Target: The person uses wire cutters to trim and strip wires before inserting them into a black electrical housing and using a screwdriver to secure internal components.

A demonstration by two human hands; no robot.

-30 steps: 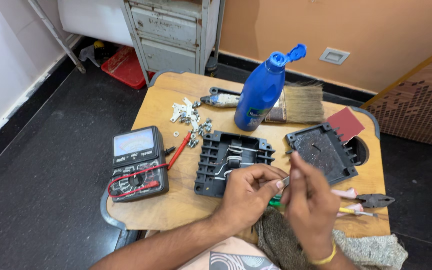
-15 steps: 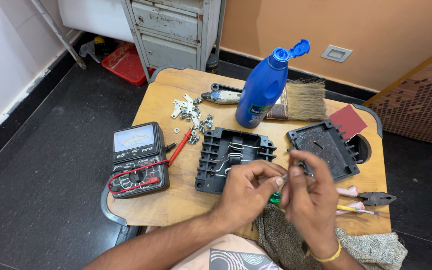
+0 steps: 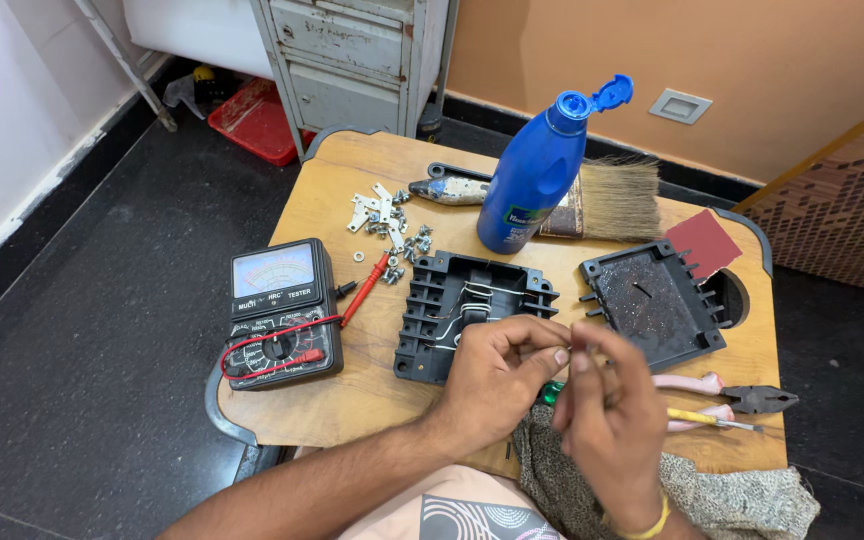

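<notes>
Wooden counter [image 3: 332, 200] is carrying everything. Blue bottle [image 3: 532, 180] is standing upright at the back, cap flipped open, with a wide brush [image 3: 612, 200] lying behind it. Meter [image 3: 280, 312] is lying at the left edge, red lead looping over its face. Black housing [image 3: 452, 300] is sitting in the middle, open side up; its flat black cover [image 3: 652, 300] is lying just to the right, partly over a hole in the counter. Red card [image 3: 704, 243] is lying beside the cover. Pliers [image 3: 732, 395] and grey cloth [image 3: 742, 500] are lying near the front right. Small metal screws and clips [image 3: 387, 225] are lying scattered behind the housing.

Left hand [image 3: 497, 375] and right hand [image 3: 607, 420] are meeting over the housing's front edge, hiding it. Fingertips are pinching together on something tiny; cannot tell what. A green handle [image 3: 549, 392] is showing between the hands.
</notes>
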